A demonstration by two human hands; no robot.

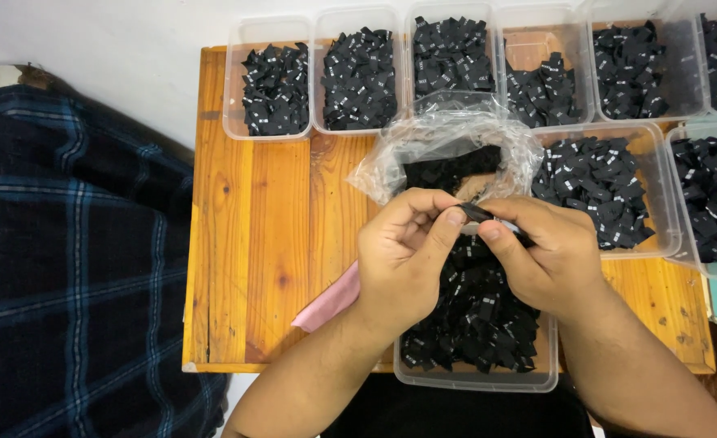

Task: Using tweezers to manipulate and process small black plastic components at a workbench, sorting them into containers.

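Head camera, looking down: a person's left hand [403,251] and right hand [549,251] met over a wooden table [261,243], both pinching a single small black fabric label [480,213] between thumb and forefinger. The label was held between the two hands, its long axis running roughly left to right, one end at the left fingertips and the other under the right thumb, so neither hand was nearer than the other. It hung directly above a clear plastic tub of black labels [476,324] at the table's near edge. Just beyond the hands lay a crumpled clear plastic bag [447,142] holding more labels; further tubs of labels [358,69] lined the far edge. A pink strip [330,304] lay beside the left wrist.
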